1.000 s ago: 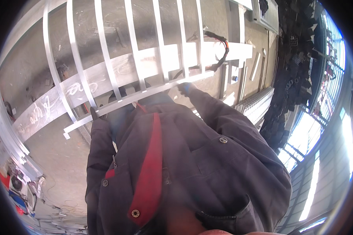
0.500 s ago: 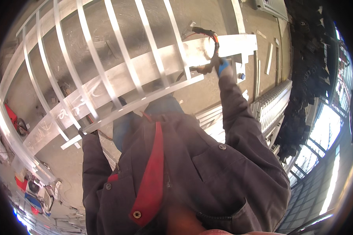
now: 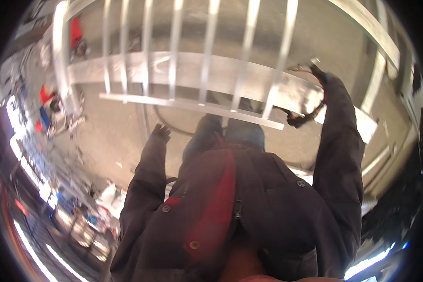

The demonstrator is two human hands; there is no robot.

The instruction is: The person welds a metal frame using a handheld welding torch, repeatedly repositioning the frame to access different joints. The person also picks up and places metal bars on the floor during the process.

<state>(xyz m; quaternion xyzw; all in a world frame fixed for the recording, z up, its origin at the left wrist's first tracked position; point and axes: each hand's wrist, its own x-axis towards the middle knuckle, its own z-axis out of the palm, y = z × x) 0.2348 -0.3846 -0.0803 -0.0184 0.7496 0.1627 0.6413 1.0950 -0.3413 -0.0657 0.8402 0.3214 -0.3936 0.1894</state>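
A pale metal railing frame [image 3: 192,104] with several slender bars lies across the view in front of my legs. My left hand [image 3: 160,135], in a dark glove, is off the frame, below its near rail. Its fingers are apart and hold nothing. My right hand [image 3: 320,75], partly hidden by its sleeve, is beyond the frame's right end and appears closed around a black cable [image 3: 301,121] with an orange strand. The cable loops down beside the rail's end. A small silvery tip [image 3: 315,61] shows just past the hand.
A wide pale metal beam [image 3: 113,68] runs beneath the bars. More metal beams [image 3: 376,82] stand at the right. Red and blue equipment [image 3: 51,110] lies at the left on the concrete floor [image 3: 113,145]. A thin hose [image 3: 167,124] curves near my legs.
My left hand has let go of the frame's near rail and moved away from it. The view has turned, and my right hand has reached farther forward with the cable.
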